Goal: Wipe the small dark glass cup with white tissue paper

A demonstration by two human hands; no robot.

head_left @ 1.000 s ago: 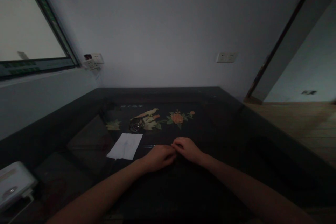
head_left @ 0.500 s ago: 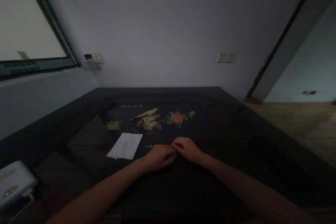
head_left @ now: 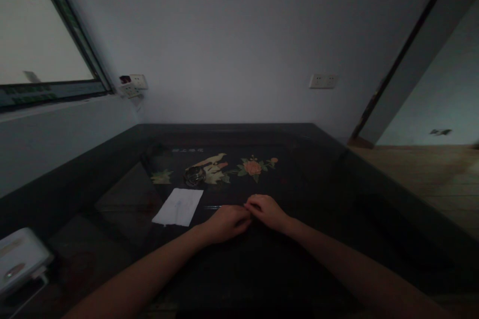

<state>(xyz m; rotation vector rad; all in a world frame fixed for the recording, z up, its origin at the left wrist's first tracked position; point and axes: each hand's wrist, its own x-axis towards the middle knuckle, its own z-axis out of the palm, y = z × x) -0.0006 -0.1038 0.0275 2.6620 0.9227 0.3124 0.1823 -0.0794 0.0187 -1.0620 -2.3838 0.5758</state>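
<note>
My left hand [head_left: 226, 222] and my right hand [head_left: 266, 212] rest together on a dark glass-topped table [head_left: 318, 194], fingertips meeting near the middle. Both hands have their fingers curled in a pinch. What they hold, if anything, is too dark and small to make out. A thin dark stick-like thing [head_left: 213, 207] lies on the table just left of the fingertips. A white sheet of paper [head_left: 178, 207] lies flat a little to the left of my left hand.
A small round glass dish [head_left: 194, 176] stands behind the paper, on a painted flower and bird design [head_left: 239, 167]. A white device [head_left: 20, 259] sits at the table's left front. Wall sockets [head_left: 323, 80] are on the far wall; a doorway opens at right.
</note>
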